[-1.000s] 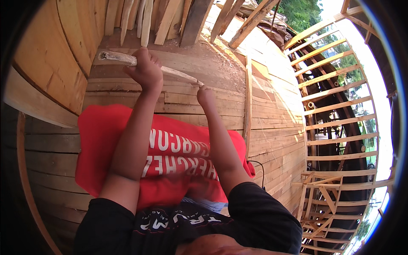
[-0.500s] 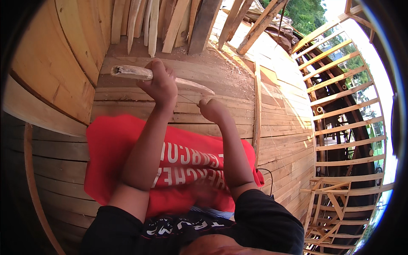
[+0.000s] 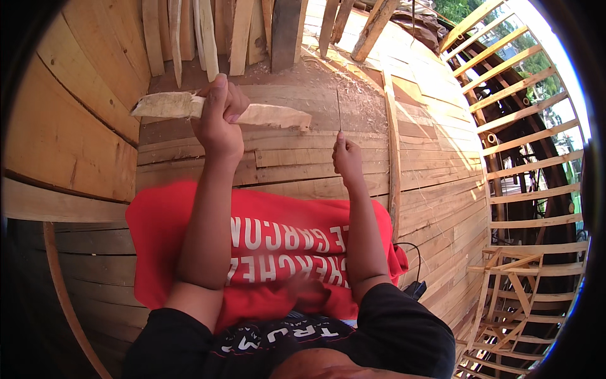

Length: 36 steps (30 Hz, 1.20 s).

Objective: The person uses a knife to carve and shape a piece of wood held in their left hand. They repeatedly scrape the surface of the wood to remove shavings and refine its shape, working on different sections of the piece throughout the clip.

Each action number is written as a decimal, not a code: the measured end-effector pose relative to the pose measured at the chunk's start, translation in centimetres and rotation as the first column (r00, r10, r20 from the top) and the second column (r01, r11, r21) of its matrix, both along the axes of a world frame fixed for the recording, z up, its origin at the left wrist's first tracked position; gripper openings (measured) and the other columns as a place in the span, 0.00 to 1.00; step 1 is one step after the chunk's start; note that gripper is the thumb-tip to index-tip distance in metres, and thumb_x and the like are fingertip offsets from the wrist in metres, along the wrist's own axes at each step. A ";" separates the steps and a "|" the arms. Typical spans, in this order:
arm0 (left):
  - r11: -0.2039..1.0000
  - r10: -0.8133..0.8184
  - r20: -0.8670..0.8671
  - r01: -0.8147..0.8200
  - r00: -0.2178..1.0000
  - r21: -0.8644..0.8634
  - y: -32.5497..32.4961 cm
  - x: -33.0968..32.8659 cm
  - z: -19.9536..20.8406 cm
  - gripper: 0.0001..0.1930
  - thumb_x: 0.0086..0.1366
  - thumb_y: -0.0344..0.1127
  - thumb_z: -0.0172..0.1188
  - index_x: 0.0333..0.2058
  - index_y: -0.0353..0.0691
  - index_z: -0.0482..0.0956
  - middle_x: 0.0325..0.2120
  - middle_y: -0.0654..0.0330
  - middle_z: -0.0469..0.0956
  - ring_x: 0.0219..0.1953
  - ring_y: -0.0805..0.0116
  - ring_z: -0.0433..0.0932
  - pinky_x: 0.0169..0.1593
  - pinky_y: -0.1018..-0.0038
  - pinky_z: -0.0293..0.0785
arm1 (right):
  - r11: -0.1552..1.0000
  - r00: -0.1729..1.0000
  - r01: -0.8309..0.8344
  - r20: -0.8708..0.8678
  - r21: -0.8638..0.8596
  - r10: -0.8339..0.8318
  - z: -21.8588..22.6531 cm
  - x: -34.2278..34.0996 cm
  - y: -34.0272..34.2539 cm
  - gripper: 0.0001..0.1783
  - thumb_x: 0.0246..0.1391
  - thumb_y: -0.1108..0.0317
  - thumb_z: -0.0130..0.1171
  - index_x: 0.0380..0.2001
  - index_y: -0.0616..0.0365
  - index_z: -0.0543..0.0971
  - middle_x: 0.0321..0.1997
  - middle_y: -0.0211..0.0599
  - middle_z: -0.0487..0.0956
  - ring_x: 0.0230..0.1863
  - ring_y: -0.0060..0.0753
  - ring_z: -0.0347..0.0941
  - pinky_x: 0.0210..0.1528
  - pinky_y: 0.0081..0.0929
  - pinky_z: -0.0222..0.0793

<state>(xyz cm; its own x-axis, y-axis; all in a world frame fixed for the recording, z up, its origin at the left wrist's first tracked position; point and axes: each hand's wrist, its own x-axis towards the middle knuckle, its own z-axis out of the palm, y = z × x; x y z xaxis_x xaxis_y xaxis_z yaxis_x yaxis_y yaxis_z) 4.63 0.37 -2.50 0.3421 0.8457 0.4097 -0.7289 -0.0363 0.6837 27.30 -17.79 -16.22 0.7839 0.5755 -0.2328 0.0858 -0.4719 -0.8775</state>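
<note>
My left hand (image 3: 221,120) is wrapped around the middle of a pale piece of wood (image 3: 274,116), which lies crosswise in the air above the plank floor. Its left end is thicker and rough; the right end is narrower and looks cut. To the right and apart from the wood, my right hand (image 3: 348,155) is closed on a thin knife-like blade (image 3: 339,108). The blade points away from me and shows only as a narrow dark line; its handle is hidden in my fist. Red cloth (image 3: 183,211) covers my lap beneath both forearms.
Wood shavings (image 3: 360,91) are scattered on the plank floor (image 3: 315,158). Several upright boards (image 3: 243,38) lean at the far side. A board wall (image 3: 82,132) stands on the left, a slatted railing (image 3: 530,170) on the right. A dark cord (image 3: 416,252) curves beside the cloth.
My right hand has moved right, away from the wood, and the blade has swung to point away from me. My left hand has shifted slightly left and turned the wood, showing a broader pale face.
</note>
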 end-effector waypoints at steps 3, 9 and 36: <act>0.992 -0.059 0.043 0.053 0.997 0.111 -1.1 0.4 -0.5 0.23 0.70 0.39 0.45 0.16 0.48 0.48 0.10 0.68 0.49 0.17 0.74 0.45 0.26 0.71 0.46 | 0.988 0.977 -0.122 0.185 0.094 0.103 -2.1 -0.6 2.6 0.32 0.68 0.48 0.47 0.18 0.66 0.70 0.15 0.46 0.68 0.16 0.41 0.65 0.24 0.42 0.63; 0.964 -0.127 0.093 0.101 0.987 0.245 -3.9 1.2 -0.6 0.23 0.68 0.32 0.48 0.14 0.43 0.52 0.09 0.68 0.52 0.15 0.75 0.47 0.23 0.72 0.47 | 0.961 0.939 -0.259 0.258 0.096 0.227 3.7 -6.7 5.9 0.30 0.68 0.52 0.46 0.22 0.69 0.74 0.20 0.62 0.73 0.27 0.63 0.73 0.32 0.49 0.66; 0.964 -0.034 0.019 0.028 0.999 0.266 -5.2 1.8 -0.6 0.22 0.64 0.35 0.45 0.14 0.49 0.46 0.08 0.68 0.47 0.14 0.75 0.42 0.23 0.71 0.44 | 0.967 0.898 -0.254 0.376 0.021 0.227 3.4 -5.4 5.1 0.30 0.66 0.49 0.45 0.23 0.65 0.78 0.23 0.58 0.78 0.31 0.63 0.77 0.36 0.55 0.70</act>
